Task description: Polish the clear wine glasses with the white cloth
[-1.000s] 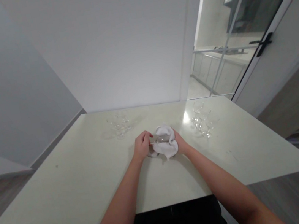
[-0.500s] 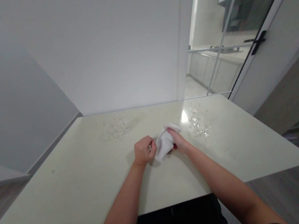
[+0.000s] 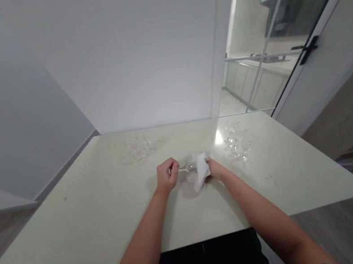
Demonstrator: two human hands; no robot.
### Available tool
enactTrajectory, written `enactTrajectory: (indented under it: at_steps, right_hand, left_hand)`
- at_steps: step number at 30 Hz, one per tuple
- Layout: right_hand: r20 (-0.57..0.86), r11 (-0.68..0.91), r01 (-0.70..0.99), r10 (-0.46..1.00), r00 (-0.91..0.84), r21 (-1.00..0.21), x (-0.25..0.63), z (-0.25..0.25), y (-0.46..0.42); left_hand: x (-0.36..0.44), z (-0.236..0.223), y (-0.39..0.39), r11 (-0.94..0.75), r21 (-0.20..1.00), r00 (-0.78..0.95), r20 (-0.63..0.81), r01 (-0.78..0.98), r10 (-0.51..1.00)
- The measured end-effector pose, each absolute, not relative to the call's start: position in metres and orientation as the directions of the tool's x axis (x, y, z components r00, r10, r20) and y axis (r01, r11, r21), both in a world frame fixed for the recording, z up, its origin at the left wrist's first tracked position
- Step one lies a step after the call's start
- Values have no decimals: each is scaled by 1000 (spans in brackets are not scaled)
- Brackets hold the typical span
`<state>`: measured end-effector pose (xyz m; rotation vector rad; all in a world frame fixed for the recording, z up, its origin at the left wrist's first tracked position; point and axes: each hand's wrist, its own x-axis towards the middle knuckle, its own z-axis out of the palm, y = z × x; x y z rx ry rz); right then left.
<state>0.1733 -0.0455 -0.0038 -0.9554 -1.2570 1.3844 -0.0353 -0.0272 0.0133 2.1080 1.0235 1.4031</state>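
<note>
As left hand clenches glass, right hand grasping cloth, forearms converging

We hold our left arm and right arm stretched forward and inward, the left hand curled in a closed grip, thumb on the inner side, the right hand turned inward with fingers mostly hidden, near the left but apart.
</note>
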Motion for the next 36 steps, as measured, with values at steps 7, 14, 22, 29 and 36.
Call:
enactTrajectory:
  at_steps: [7, 14, 22, 29, 36]
  right_hand:
    - [96, 96, -19, 932, -348, -995, 181, -4, -42]
    - [10, 16, 28, 976, -218, -999, 179, -4, -39]
    - [4, -23, -91, 959, -285, -996, 176, -1, -47]
    - [2, -2, -12, 946, -323, -1000, 180, -14, -38]
    - [1, 8, 41, 985, -173, -999, 175, -11, -39]
  left_hand:
    - [-34, 11, -26, -654, 660, 233, 615, 370, 753]
    - [-31, 11, -31, -692, 614, 308, 621, 381, 721]
    - [-34, 12, -27, -651, 663, 258, 600, 370, 758]
    - [-34, 13, -24, -621, 690, 264, 562, 373, 784]
    - [-33, 15, -22, -649, 674, 259, 596, 354, 760]
